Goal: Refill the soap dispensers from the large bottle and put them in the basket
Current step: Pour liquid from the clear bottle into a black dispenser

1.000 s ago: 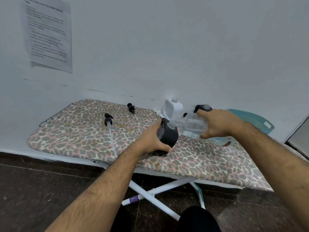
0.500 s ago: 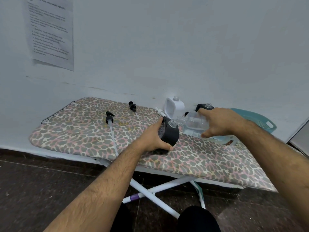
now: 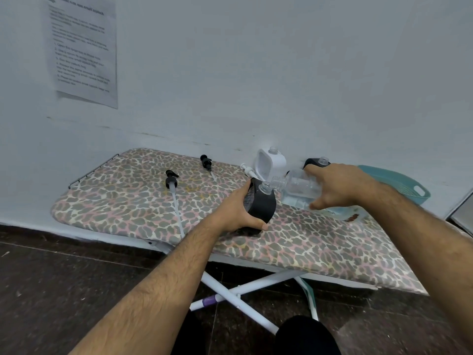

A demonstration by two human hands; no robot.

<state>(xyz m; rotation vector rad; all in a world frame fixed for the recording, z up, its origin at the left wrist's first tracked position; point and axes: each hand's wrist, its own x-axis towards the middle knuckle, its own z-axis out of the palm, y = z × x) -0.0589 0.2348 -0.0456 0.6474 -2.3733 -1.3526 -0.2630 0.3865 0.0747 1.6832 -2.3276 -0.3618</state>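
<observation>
My left hand (image 3: 238, 211) grips a black soap dispenser (image 3: 261, 203) standing on the leopard-print ironing board (image 3: 128, 201), its clear neck uncovered. My right hand (image 3: 340, 185) holds the large clear bottle (image 3: 297, 187) tipped on its side, its mouth right beside the black dispenser's neck. A white dispenser (image 3: 270, 162) and a second black dispenser (image 3: 317, 162) stand uncapped behind, by the wall. The teal basket (image 3: 399, 183) sits at the board's far right, partly hidden by my right forearm.
Two black pump heads (image 3: 171, 179) (image 3: 206, 162) with long tubes lie on the board's left half, and a white pump head (image 3: 247, 169) lies beside the white dispenser. A printed sheet (image 3: 82, 49) hangs on the wall. The board's white legs cross above a dark floor.
The clear bottle's mouth has come slightly closer to the black dispenser's neck. Both hands keep their holds; the view has shifted a little.
</observation>
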